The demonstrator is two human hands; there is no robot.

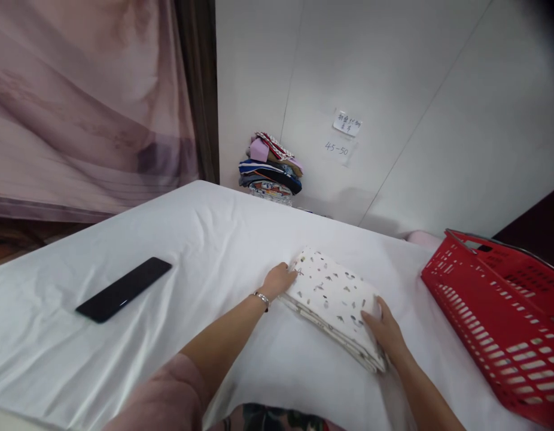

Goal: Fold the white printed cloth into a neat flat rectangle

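Evidently soft and layered, a folded white fabric bundle with small scattered grey, brown and reddish motifs [333,293] lies on the counter draped in smooth, creased white cloth [234,239], its stacked folds showing along the near edge. The left hand [279,281], below a shiny metallic bracelet [261,297], touches the bundle's left end, fingers together and slightly bent. The right hand [387,329] is partly open at the right end, thumb laid on the top and fingers curved about the edge. The undersides are hidden, so I cannot tell whether either hand grips the fabric or merely presses it. Both forearms reach forward, angling inward. A glossy black flat rectangular slab [124,290] lies to the left; a red perforated plastic basket with a metal handle [487,311] stands to the right.
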